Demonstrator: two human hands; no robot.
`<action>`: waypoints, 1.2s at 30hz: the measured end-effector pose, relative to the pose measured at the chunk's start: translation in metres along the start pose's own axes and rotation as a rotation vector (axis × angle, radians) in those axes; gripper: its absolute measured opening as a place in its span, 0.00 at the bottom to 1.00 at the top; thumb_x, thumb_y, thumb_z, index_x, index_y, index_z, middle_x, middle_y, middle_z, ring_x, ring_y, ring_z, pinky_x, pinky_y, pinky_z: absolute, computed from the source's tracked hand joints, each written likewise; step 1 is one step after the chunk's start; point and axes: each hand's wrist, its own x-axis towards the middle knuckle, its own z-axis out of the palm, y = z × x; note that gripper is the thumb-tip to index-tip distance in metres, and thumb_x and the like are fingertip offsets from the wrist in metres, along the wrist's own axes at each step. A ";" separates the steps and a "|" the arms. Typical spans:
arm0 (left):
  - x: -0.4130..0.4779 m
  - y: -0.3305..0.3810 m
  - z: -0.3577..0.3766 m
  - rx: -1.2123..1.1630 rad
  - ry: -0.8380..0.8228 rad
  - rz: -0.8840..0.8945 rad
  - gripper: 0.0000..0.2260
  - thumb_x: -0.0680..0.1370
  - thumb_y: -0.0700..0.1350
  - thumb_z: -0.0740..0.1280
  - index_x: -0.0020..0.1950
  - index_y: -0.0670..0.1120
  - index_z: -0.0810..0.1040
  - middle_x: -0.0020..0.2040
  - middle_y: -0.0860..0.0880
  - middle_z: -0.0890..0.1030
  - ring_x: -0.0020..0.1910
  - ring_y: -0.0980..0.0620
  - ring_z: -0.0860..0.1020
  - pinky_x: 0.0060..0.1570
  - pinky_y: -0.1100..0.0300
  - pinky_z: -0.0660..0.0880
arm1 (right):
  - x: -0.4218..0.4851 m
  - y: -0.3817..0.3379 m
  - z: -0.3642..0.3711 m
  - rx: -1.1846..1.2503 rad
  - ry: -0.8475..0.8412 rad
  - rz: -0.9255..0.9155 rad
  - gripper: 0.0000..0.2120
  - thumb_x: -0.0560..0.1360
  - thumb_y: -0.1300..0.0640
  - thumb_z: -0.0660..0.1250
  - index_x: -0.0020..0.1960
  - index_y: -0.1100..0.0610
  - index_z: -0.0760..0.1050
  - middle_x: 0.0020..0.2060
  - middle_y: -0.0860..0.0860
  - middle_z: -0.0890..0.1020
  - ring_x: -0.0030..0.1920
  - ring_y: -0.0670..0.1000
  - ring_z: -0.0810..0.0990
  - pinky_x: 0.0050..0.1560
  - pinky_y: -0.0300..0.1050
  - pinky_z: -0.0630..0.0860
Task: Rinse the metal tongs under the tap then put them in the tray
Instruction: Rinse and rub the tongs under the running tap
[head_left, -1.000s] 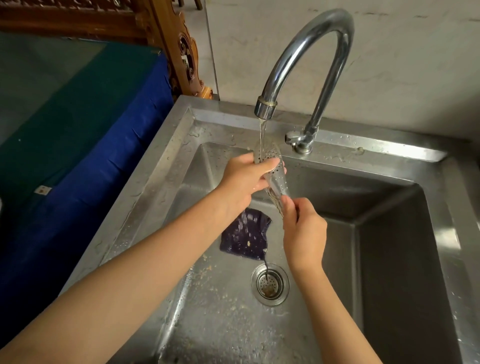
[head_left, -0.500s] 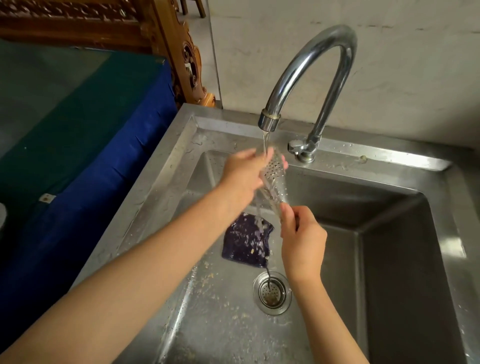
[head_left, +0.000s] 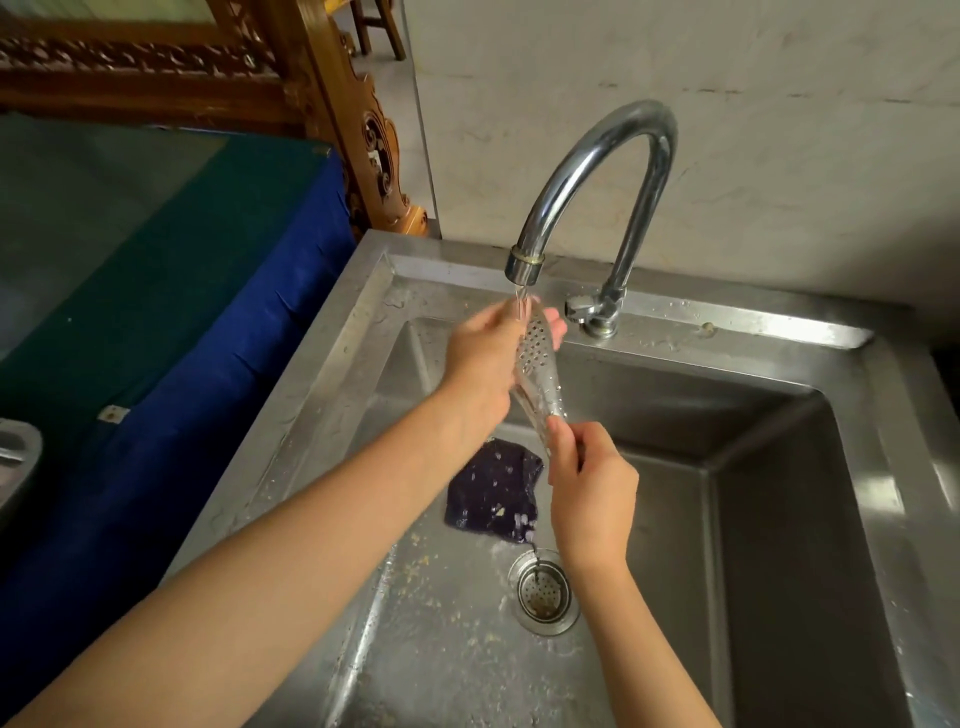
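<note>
The metal tongs (head_left: 540, 371), with perforated blades, stand nearly upright under the chrome tap (head_left: 587, 171). Water runs from the spout onto their top end. My left hand (head_left: 485, 366) cups the upper blades from the left, fingers wrapped behind them. My right hand (head_left: 589, 488) grips the lower handle end from below. Both hands are over the steel sink (head_left: 753, 332). At the far left edge shows a grey metal rim (head_left: 18, 457) that may be the tray, mostly cut off.
A dark purple cloth (head_left: 493, 493) lies on the sink floor beside the drain strainer (head_left: 543, 592). Food crumbs speckle the wet basin. A blue and green covered surface (head_left: 156, 270) lies left of the sink, carved wooden furniture (head_left: 332, 104) behind it.
My left hand has slid up the tongs' blades towards the spout. The right hand keeps its hold on the lower end. The camera has tilted up a little.
</note>
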 end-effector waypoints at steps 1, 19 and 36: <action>-0.008 -0.010 0.000 0.060 -0.041 -0.019 0.05 0.78 0.41 0.64 0.49 0.40 0.77 0.38 0.47 0.85 0.40 0.49 0.85 0.39 0.58 0.81 | 0.003 -0.001 -0.001 0.012 0.006 0.008 0.17 0.77 0.47 0.60 0.37 0.58 0.72 0.24 0.50 0.74 0.27 0.55 0.72 0.31 0.47 0.68; 0.008 -0.003 -0.014 0.040 0.225 -0.188 0.22 0.71 0.66 0.62 0.41 0.46 0.75 0.27 0.49 0.80 0.27 0.53 0.80 0.25 0.62 0.74 | -0.007 0.009 -0.009 0.177 -0.441 -0.011 0.05 0.75 0.52 0.66 0.49 0.49 0.71 0.33 0.49 0.80 0.25 0.42 0.77 0.28 0.35 0.74; 0.015 0.016 -0.041 -0.003 0.025 0.160 0.15 0.79 0.45 0.60 0.66 0.48 0.70 0.61 0.49 0.76 0.58 0.53 0.74 0.54 0.59 0.70 | -0.003 0.006 -0.004 0.585 -0.471 0.051 0.15 0.79 0.56 0.59 0.64 0.44 0.72 0.42 0.50 0.83 0.20 0.46 0.67 0.19 0.38 0.67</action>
